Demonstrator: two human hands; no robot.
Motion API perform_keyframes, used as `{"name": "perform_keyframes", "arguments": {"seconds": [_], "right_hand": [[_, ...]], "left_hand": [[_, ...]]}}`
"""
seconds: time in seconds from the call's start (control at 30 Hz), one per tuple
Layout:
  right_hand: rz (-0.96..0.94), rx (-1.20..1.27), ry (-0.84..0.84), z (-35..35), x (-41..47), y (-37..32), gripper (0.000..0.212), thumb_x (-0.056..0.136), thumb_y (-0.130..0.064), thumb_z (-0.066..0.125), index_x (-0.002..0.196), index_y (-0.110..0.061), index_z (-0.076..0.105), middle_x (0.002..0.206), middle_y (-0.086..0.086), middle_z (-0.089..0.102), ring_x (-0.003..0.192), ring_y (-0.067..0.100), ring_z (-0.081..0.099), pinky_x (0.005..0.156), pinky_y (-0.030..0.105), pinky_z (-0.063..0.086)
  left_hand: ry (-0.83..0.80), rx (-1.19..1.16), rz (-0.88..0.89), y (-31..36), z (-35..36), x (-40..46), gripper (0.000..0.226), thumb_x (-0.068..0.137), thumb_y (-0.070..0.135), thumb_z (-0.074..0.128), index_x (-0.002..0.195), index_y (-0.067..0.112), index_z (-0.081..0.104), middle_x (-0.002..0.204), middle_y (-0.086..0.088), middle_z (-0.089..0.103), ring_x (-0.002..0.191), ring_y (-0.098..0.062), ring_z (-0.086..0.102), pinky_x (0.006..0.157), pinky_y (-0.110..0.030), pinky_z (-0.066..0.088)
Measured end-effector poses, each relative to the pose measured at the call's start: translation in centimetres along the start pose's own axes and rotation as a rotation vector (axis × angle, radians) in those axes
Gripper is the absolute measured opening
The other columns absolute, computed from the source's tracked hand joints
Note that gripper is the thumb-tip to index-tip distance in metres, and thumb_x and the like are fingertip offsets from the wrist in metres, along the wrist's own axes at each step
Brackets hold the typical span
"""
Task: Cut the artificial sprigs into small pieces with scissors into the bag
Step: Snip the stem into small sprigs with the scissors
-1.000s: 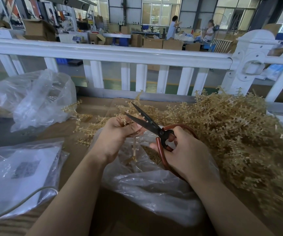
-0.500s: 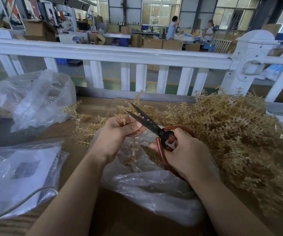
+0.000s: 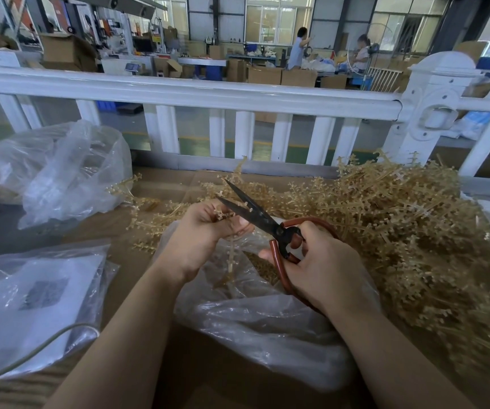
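Tan plastic sprig (image 3: 231, 246) pinched in left hand (image 3: 199, 240) grip | scissors (image 3: 263, 221) clamped in right hand (image 3: 323, 267) grip, blades apart as before, no snip yet | bag (image 3: 261, 317) directly beneath grips | pile (image 3: 409, 231) right

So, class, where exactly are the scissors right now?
In the head view the scissors sit centre frame, gripped by the right hand, blades open beside the left hand, above the clear bag.

The person's bare left hand (image 3: 201, 239) pinches a thin beige plastic sprig (image 3: 231, 255) with curled fingers, while the right hand (image 3: 323, 268) grips red-handled, dark-bladed scissors (image 3: 267, 224), blades parted.
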State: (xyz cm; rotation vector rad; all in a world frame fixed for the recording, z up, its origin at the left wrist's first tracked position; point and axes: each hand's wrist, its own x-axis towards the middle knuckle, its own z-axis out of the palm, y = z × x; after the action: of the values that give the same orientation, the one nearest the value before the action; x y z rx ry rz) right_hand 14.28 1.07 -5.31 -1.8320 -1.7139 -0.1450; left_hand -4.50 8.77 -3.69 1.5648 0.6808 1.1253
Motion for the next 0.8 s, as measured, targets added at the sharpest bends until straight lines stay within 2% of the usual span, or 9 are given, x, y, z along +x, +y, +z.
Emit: {"name": "perform_keyframes", "arguments": {"seconds": [0.2, 0.33, 0.5, 0.57, 0.7, 0.8], "right_hand": [[0.008, 0.004, -0.035, -0.28, 0.07, -0.15, 0.092, 0.064, -0.094, 0.027, 0.106, -0.024, 0.068, 0.092, -0.011, 0.071, 0.084, 0.011, 0.069, 0.072, 0.032, 0.056], [0.007, 0.022, -0.034, -0.39, 0.06, -0.23, 0.090, 0.065, -0.092, 0.029, 0.104, -0.021, 0.069, 0.091, -0.010, 0.072, 0.082, 0.012, 0.069, 0.070, 0.032, 0.056], [-0.004, 0.020, -0.029, -0.46, 0.02, -0.28, 0.084, 0.067, -0.092, 0.032, 0.098, -0.022, 0.066, 0.090, -0.011, 0.071, 0.080, 0.009, 0.068, 0.067, 0.032, 0.057], [0.000, 0.014, -0.041, -0.45, 0.02, -0.26, 0.086, 0.067, -0.092, 0.031, 0.099, -0.021, 0.066, 0.091, -0.010, 0.071, 0.081, 0.010, 0.068, 0.069, 0.033, 0.057], [0.003, 0.051, -0.045, -0.45, -0.06, -0.36, 0.087, 0.067, -0.090, 0.034, 0.105, -0.020, 0.069, 0.094, -0.010, 0.073, 0.085, 0.011, 0.070, 0.071, 0.034, 0.057], [0.011, 0.082, -0.063, -0.61, -0.14, -0.40, 0.091, 0.066, -0.090, 0.034, 0.114, -0.022, 0.069, 0.097, -0.011, 0.073, 0.088, 0.010, 0.069, 0.074, 0.033, 0.057]], "left_hand": [[0.005, 0.000, -0.006, 0.01, 0.01, -0.03, 0.022, 0.087, 0.000, 0.063, 0.105, -0.011, 0.066, 0.106, -0.031, 0.068, 0.092, -0.028, 0.067, 0.088, -0.033, 0.054], [0.003, -0.006, -0.018, -0.12, -0.11, 0.00, 0.022, 0.088, -0.002, 0.062, 0.106, -0.014, 0.065, 0.106, -0.033, 0.067, 0.092, -0.030, 0.066, 0.088, -0.035, 0.053], [-0.056, 0.030, -0.013, -0.13, -0.06, -0.02, 0.015, 0.089, -0.004, 0.061, 0.102, -0.006, 0.069, 0.096, -0.013, 0.075, 0.085, -0.017, 0.070, 0.076, -0.021, 0.053], [-0.070, 0.027, -0.009, -0.17, -0.10, 0.02, 0.014, 0.089, -0.003, 0.061, 0.100, -0.003, 0.070, 0.093, -0.008, 0.075, 0.084, -0.015, 0.069, 0.076, -0.020, 0.052], [-0.086, 0.007, 0.004, -0.31, -0.24, 0.03, 0.015, 0.090, -0.001, 0.063, 0.103, -0.006, 0.068, 0.099, -0.015, 0.073, 0.089, -0.020, 0.069, 0.081, -0.024, 0.053], [-0.060, -0.059, 0.014, -0.31, -0.07, 0.04, 0.025, 0.086, 0.009, 0.063, 0.106, -0.005, 0.066, 0.106, -0.026, 0.069, 0.097, -0.034, 0.068, 0.091, -0.036, 0.054]]}}
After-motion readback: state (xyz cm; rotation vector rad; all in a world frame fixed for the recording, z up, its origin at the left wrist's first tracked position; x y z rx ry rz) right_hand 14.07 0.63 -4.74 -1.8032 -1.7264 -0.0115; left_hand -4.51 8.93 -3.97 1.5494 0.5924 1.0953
